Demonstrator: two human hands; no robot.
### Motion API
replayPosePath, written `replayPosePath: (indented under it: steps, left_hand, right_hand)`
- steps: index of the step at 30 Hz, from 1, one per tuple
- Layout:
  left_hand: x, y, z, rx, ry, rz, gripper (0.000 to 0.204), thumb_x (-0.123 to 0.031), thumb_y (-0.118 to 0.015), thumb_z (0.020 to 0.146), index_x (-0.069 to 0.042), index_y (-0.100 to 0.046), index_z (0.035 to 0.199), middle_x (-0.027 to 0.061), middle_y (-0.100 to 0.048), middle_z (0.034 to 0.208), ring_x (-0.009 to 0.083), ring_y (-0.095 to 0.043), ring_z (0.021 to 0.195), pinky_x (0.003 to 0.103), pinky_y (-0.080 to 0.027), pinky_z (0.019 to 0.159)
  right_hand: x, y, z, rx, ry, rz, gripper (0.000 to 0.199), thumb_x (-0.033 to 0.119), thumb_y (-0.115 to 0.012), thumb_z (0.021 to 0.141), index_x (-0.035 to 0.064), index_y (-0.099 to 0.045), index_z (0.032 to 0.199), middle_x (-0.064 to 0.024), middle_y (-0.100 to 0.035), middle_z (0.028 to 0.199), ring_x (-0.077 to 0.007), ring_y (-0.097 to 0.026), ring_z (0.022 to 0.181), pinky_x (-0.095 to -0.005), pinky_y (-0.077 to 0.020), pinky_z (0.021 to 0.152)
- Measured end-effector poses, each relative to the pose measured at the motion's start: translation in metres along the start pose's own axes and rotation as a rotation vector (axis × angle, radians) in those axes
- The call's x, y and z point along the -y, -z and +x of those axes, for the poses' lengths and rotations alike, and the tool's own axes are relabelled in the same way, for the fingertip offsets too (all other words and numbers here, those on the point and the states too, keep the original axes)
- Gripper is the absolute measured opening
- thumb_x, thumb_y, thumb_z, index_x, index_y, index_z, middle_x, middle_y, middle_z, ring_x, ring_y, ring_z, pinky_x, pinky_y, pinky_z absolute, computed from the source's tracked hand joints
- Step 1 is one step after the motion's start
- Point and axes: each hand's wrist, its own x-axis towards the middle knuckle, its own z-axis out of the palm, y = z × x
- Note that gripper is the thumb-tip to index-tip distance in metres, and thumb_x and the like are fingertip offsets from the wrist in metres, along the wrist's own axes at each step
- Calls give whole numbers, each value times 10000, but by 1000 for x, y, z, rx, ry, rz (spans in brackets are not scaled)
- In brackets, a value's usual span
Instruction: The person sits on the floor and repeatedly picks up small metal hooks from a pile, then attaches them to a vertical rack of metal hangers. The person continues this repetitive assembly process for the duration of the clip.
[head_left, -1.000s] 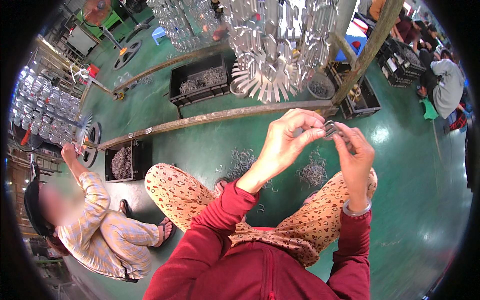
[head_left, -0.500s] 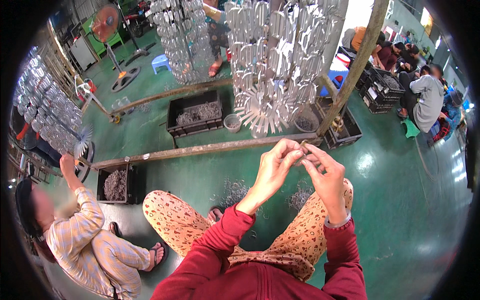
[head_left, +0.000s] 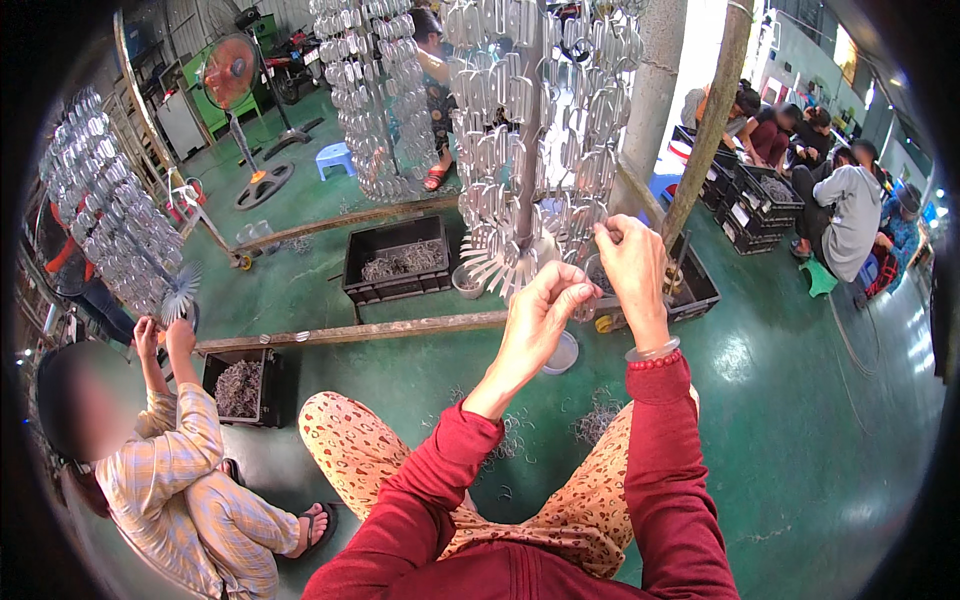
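Observation:
My left hand [head_left: 545, 318] is closed in a pinch, thumb against bent fingers, just in front of the hanging rack. Something small and shiny shows at its fingertips, too small to name. Higher and to the right, my right hand [head_left: 636, 272] is also pinched, its fingertips against the lower right of the rack's hanging pieces; what it grips is hidden. The rack [head_left: 527, 150] is a pole hung with many shiny metal oval loops, with a fan of flat silver strips [head_left: 490, 262] at its bottom.
A wooden beam [head_left: 400, 328] crosses in front of me. Beyond it stand a black crate [head_left: 400, 225] of metal pieces and a small bucket [head_left: 467, 282]. A white bowl [head_left: 562, 352] and loose metal bits [head_left: 597, 420] lie below my hands. Left, a co-worker [head_left: 170, 450] sits beside another crate [head_left: 240, 385].
My hands were together over one small piece; now they are apart. The right has moved up and forward to the rack. The co-worker at left now has both hands raised.

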Motion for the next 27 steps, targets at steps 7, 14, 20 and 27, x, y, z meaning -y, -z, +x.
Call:
replayPosePath:
  steps: [7,14,20,27]
  left_hand:
    - [8,-6,16,-29,-12,238,123,-119,-574,901,-4,-558,940,46,-640,788,66,-555,716,258,-461,632]
    - [12,-23,14,-23,-13,361,134,-118,-571,891,-1,-552,953,122,-640,760,171,-596,647,315,-458,600]
    - [27,-24,7,-19,-79,543,180,-131,-621,868,-15,-559,992,95,-664,821,140,-628,737,288,-488,644]
    - [19,-7,18,-234,-195,610,348,-149,-678,823,-11,-526,1104,140,-673,874,185,-662,713,325,-519,606]
  right_hand:
    - [4,39,-18,103,-45,-23,209,222,-626,821,16,-656,847,-159,-652,810,-340,-639,739,-421,-486,654]
    - [1,62,-33,258,-7,190,187,179,-634,815,-6,-651,837,-146,-636,695,-242,-634,603,-338,-461,576]
    - [-3,64,-36,231,-70,192,192,186,-649,814,0,-665,857,-130,-635,656,-204,-616,568,-323,-453,561]
    - [-9,67,-37,214,-72,241,175,177,-650,815,9,-671,856,-117,-635,647,-169,-600,552,-310,-438,544]
